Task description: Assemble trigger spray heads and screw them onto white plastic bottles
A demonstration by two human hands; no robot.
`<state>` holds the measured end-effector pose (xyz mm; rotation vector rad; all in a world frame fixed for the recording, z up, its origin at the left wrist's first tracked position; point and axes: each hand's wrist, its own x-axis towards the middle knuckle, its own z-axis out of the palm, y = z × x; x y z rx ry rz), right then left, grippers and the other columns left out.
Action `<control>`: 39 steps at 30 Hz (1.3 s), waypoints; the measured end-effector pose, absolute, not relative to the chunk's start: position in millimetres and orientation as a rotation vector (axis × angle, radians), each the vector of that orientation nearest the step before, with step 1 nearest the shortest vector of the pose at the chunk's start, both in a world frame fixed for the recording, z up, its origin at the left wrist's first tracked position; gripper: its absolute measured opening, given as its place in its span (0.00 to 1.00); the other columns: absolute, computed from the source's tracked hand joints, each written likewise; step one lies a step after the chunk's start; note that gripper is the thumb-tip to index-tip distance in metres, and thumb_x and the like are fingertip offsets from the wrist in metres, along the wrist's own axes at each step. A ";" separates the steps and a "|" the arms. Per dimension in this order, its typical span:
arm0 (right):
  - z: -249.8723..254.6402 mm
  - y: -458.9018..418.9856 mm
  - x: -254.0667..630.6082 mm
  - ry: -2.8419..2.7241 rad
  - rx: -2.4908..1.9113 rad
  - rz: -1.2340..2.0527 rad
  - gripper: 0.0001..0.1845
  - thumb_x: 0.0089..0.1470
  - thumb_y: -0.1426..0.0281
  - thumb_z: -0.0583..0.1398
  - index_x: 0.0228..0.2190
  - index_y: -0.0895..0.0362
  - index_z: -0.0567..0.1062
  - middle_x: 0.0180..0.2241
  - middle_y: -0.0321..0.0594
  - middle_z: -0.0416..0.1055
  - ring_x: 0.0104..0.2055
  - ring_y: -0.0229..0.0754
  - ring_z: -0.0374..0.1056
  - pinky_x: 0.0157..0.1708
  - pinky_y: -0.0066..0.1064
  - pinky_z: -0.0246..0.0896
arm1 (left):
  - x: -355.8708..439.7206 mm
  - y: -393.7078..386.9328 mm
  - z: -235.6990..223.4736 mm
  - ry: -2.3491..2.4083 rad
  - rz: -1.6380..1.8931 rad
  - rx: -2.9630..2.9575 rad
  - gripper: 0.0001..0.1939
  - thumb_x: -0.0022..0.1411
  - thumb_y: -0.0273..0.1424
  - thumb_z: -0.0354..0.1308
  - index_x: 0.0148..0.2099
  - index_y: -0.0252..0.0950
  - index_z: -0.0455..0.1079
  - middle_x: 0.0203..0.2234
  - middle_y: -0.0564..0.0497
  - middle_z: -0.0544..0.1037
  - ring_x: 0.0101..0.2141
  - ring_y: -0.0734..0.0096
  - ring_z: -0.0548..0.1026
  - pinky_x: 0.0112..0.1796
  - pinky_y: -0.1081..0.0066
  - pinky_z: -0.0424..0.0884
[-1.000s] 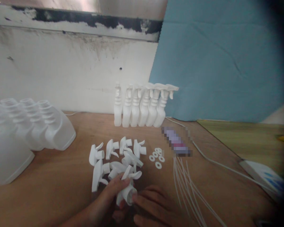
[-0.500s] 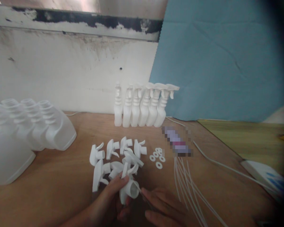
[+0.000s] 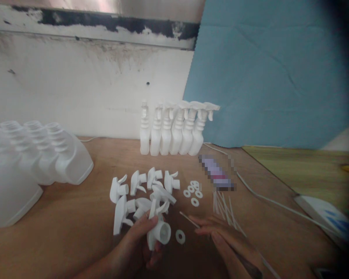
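My left hand (image 3: 142, 232) is wrapped round a white trigger spray head (image 3: 159, 232), its round collar opening turned to the right. A single white ring washer (image 3: 180, 236) lies on the table just right of that collar. Between the fingers of my right hand (image 3: 221, 232) is a thin, light-coloured stick (image 3: 187, 219) pointing up and left; its exact kind cannot be made out. Behind my left hand lie several more trigger spray heads (image 3: 138, 182). Beyond the stick's tip is a small cluster of ring washers (image 3: 194, 201).
Several thin white tubes (image 3: 229, 211) lie partly under my right hand. A blurred purple object (image 3: 216, 172) is behind them. Assembled spray bottles (image 3: 178, 133) stand by the wall; large open-necked bottles (image 3: 75, 162) stand at left. A white cable (image 3: 267, 199) crosses the right side.
My right hand has moved right and up, away from the spray head's collar, with the thin stick. A ring washer now shows beside the collar. My left hand stays in place.
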<state>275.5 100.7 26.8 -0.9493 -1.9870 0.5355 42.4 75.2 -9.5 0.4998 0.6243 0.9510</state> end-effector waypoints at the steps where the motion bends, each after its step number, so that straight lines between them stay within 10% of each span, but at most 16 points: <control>1: 29.3 101.2 275.4 -2.023 -0.918 0.597 0.14 0.64 0.66 0.53 0.35 0.49 0.79 0.40 0.39 0.81 0.43 0.47 0.76 0.45 0.36 0.72 | 42.3 75.1 -9.3 0.624 0.951 0.500 0.16 0.63 0.45 0.53 0.40 0.38 0.59 0.18 0.57 0.66 0.14 0.80 0.60 0.14 0.80 0.52; 10: 38.8 105.2 268.5 -2.180 -0.668 0.704 0.22 0.66 0.63 0.50 0.25 0.54 0.75 0.25 0.38 0.78 0.27 0.41 0.74 0.31 0.32 0.68 | 42.2 76.5 -9.8 0.626 0.970 0.523 0.15 0.64 0.44 0.53 0.40 0.37 0.60 0.18 0.57 0.66 0.15 0.79 0.61 0.15 0.79 0.53; 39: -3.0 122.0 269.1 -2.282 -1.069 0.346 0.11 0.61 0.73 0.56 0.43 0.51 0.75 0.52 0.44 0.73 0.55 0.49 0.67 0.54 0.45 0.66 | 42.7 68.5 -12.8 0.622 0.931 0.679 0.23 0.59 0.47 0.59 0.49 0.38 0.59 0.21 0.55 0.70 0.17 0.79 0.63 0.17 0.80 0.54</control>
